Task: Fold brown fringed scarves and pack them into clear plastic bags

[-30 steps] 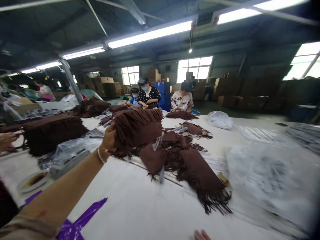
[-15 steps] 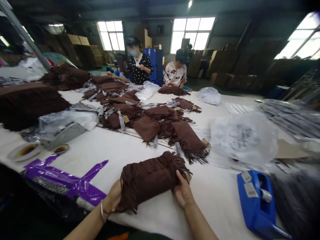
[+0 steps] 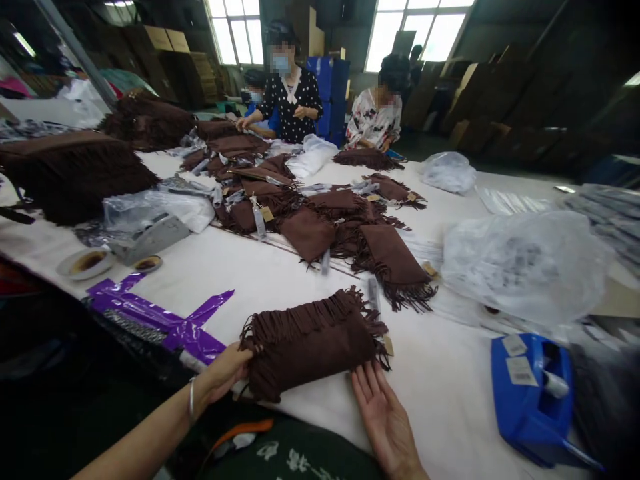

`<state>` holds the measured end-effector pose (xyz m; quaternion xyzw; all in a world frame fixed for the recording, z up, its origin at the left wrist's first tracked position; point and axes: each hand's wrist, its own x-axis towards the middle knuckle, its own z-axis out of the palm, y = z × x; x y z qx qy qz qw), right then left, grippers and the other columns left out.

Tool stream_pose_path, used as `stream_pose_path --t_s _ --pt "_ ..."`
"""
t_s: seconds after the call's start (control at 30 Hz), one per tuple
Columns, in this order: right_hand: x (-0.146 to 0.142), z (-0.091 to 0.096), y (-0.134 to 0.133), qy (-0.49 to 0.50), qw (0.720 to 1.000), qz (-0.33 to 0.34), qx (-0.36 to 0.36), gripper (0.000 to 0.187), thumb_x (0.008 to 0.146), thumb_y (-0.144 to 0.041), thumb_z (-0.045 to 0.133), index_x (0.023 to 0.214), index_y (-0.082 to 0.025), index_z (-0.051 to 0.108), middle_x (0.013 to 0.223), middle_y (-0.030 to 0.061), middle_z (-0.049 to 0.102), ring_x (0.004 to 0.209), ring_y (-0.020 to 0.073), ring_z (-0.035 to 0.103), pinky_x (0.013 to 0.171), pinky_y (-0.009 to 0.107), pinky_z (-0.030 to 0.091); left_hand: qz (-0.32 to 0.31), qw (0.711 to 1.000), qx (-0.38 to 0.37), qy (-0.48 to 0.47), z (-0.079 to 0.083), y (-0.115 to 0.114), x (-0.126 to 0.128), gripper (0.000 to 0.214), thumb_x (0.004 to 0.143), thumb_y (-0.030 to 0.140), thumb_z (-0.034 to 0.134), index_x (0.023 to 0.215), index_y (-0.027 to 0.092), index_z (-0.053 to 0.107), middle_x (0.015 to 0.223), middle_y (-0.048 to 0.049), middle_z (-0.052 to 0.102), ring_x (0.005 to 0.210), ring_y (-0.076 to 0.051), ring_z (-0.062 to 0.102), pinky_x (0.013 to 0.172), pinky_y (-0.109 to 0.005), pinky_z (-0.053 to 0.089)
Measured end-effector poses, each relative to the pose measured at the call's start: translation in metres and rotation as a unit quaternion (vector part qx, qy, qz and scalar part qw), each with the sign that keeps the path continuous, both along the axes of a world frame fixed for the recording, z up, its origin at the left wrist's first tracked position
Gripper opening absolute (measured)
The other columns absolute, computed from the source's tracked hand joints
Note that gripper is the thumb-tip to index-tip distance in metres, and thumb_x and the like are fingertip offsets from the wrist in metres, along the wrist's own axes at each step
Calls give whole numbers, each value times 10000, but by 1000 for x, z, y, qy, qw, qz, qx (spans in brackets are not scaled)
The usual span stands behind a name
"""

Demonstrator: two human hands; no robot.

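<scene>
In the head view a brown fringed bag (image 3: 315, 353), suede-like, is tilted a little above the white table close to me. My left hand (image 3: 231, 370), with a bangle on the wrist, grips its left end; the fingertips are partly hidden behind the fringe. My right hand (image 3: 383, 413) is palm up with fingers stretched out, their tips at the bag's lower right edge. A small tan tag (image 3: 389, 345) shows at the bag's right end. Just beyond lies another brown fringed bag (image 3: 393, 257), in front of a heap of similar ones.
A blue tape dispenser (image 3: 533, 400) stands at right, near a clear plastic bag (image 3: 520, 267). Purple tape (image 3: 187, 332) marks the table's front left edge. Tape rolls (image 3: 85, 263) and a grey metal device (image 3: 150, 240) sit at left. Co-workers (image 3: 293, 100) are across the table.
My right hand has let go of the bag's right end and turned palm up below it. My left hand still holds the other end. The camera view has tipped downward.
</scene>
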<state>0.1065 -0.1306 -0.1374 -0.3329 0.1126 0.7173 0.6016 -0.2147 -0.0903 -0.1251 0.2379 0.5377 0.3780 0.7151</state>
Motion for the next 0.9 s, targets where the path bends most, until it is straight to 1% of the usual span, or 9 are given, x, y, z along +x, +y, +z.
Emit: stream_pose_path --t_s 0.17,0.27,0.33,0.4,0.5,0.57,0.67,0.77,0.9 --pt "-36 -2 12 -20 987 162 -1 479 779 -339 681 1175 -139 502 1233 132 577 1144 252 549 1027 414 437 15 996 -55 -65 -9 -9 29 436 645 161 706 1054 78 581 1009 -142 678 948 -279 645 835 -360 526" --pt "-53 1 48 -182 974 103 86 584 725 -319 714 1238 -177 474 1222 64 600 1125 200 560 1057 378 399 -46 996 -56 -54 1 -18 32 431 722 283 698 1083 94 556 971 -141 686 880 -259 667 753 -337 547" --pt "-47 22 74 -314 935 77 144 601 724 -336 698 1257 -173 472 1231 60 595 1131 198 551 1062 375 386 -134 989 -65 -21 12 -22 24 451 781 416 654 1067 82 555 932 -162 688 799 -243 681 657 -295 550" --pt "-29 64 98 -489 839 121 208 521 779 -397 623 1228 -158 511 1205 83 607 1103 226 564 1014 405 422 -208 976 -64 14 24 -20 14 506 811 516 593 1040 66 561 899 -187 687 730 -226 686 580 -249 535" --pt "2 152 126 -769 521 263 259 364 830 -361 523 1130 -167 594 1013 103 676 934 272 626 841 418 482 -259 965 -15 35 48 -3 7 527 836 559 532 1041 74 565 870 -189 688 690 -214 684 523 -221 516" --pt "10 203 139 -850 319 326 262 333 832 -266 487 1142 -217 598 965 95 686 909 295 634 787 411 476 -287 957 36 25 65 15 16 501 842 541 535 1067 95 567 871 -176 689 705 -221 683 506 -223 513" --pt "0 230 145 -890 134 378 217 467 812 -159 432 1255 -269 530 964 104 688 871 321 646 737 427 472 -347 932 92 -43 79 37 48 479 834 506 571 1120 121 574 940 -174 679 798 -244 680 563 -266 536" --pt "-14 194 135 -873 78 441 196 560 767 -68 385 1291 -229 501 976 122 686 854 327 654 727 449 489 -355 923 101 -112 66 42 87 545 793 453 656 1227 144 540 1056 -177 649 928 -239 653 729 -321 538" --pt "-13 106 91 -814 131 516 230 588 781 -74 386 1358 -178 426 1116 100 652 958 278 639 828 431 512 -298 940 75 -145 30 22 111 625 752 435 707 1288 184 503 1193 -156 595 1053 -239 605 879 -365 483"
